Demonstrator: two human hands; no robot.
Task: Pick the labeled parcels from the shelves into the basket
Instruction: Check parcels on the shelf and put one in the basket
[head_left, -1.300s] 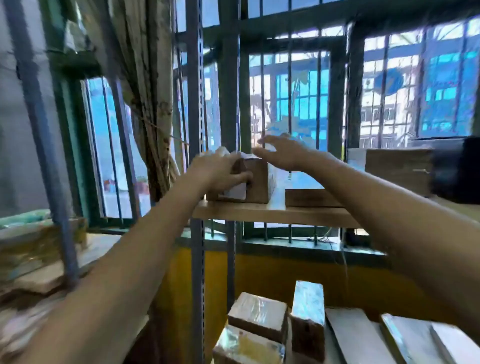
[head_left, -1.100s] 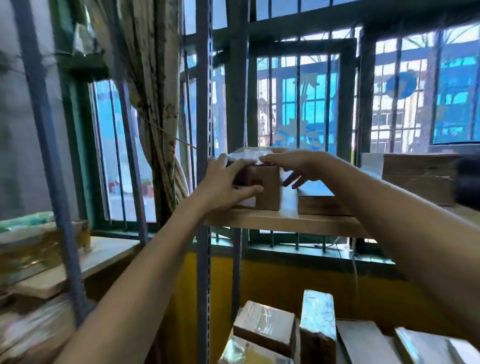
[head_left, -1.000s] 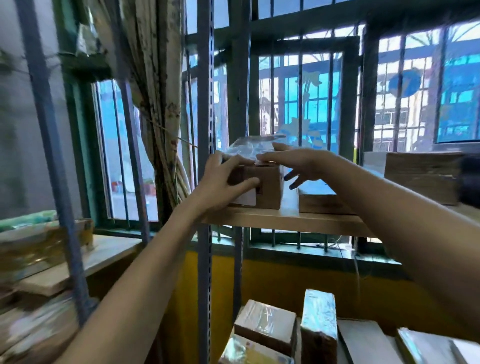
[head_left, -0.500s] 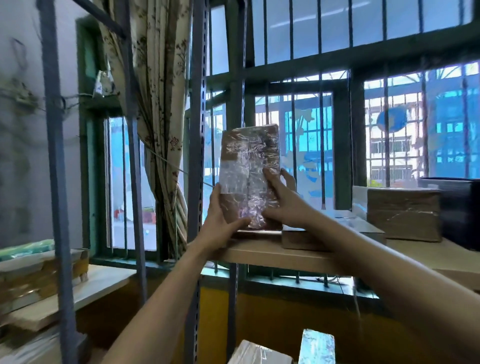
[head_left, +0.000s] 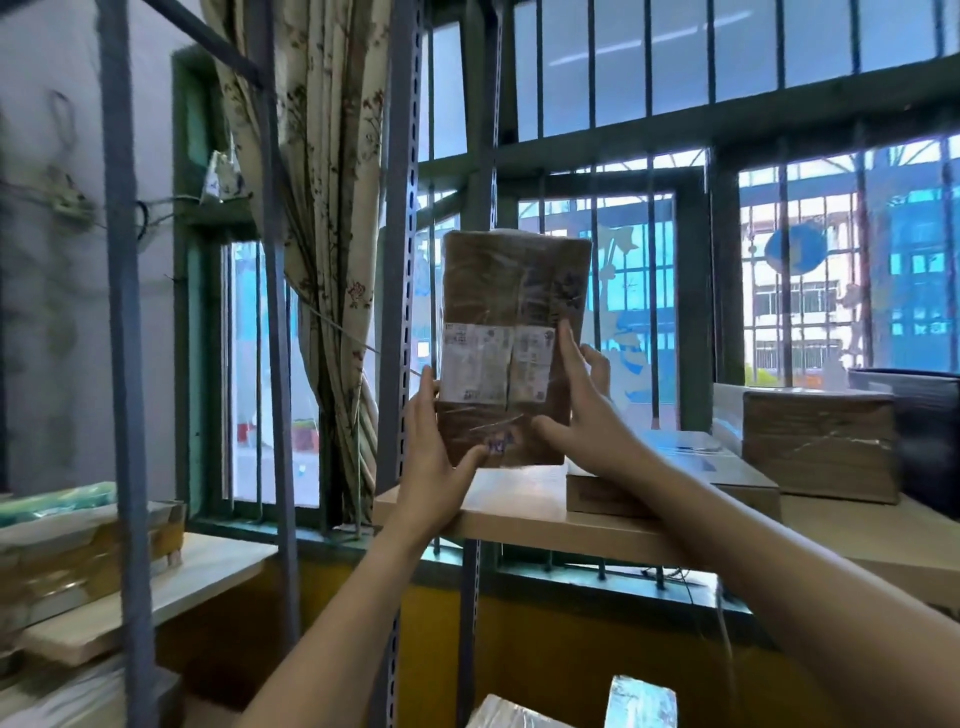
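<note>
Two hands hold a labelled, film-wrapped parcel (head_left: 514, 291) upright at centre: left hand (head_left: 434, 462) and right hand (head_left: 589, 421) each clamp thumb and fingers on its lower edges, above a pale wooden shelf (head_left: 519, 512). Boxes (head_left: 821, 447) sit at 3 o'clock; floral curtain (head_left: 327, 208) at 10 o'clock, barred windows (head_left: 800, 291) behind

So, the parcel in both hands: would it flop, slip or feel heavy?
Probably stiff: the parcel stands upright with straight edges above the grip. Possibly slippery under its glossy film. Likely light: the left hand and right hand hold only its lower part.
</note>
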